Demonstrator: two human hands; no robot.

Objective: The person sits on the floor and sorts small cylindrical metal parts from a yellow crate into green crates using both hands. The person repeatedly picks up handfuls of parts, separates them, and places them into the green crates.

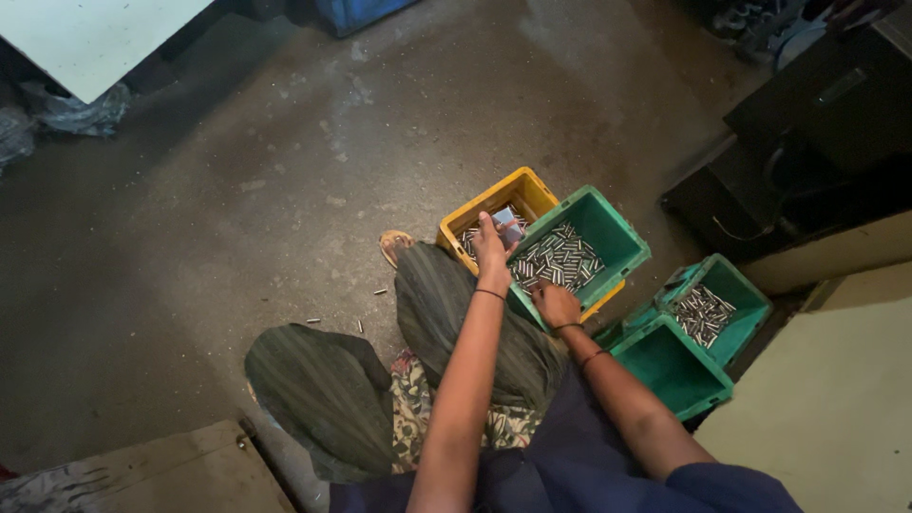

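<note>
Head view looked down on my lap, just right of frame centre. My left hand (492,249) reached over the yellow crate (502,195) and its fingers were closed on a small grey block (506,223) held above the metal pins (467,239) lying in that crate. My right hand (554,304) rested on the near rim of the green crate (608,228), which sat tilted on the yellow one and held a heap of the same pins; whether that hand gripped anything I could not tell. Two more green crates (698,342) stood at the right, the farther one holding pins. A few loose pins (361,326) lay on the concrete floor (237,190) left of my knee.
</note>
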